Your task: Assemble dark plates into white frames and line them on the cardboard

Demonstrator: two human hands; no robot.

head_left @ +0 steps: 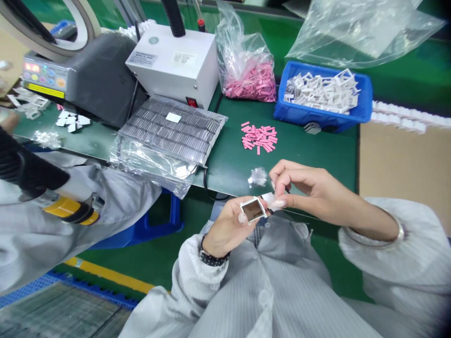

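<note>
My left hand is closed around a small square white frame with a dark shiny middle, held just above my lap. My right hand pinches a small white strip at the frame's right edge, fingers pressed together. Both hands meet in front of the green table's near edge. A crumpled scrap of clear film lies on the table just behind my fingers. Loose pink tabs are scattered farther back.
A blue bin of white frames stands at back right, a clear bag of pink tabs beside it. A tray of grey parts in plastic lies left of centre before a white box machine. Another person's sleeve fills the left.
</note>
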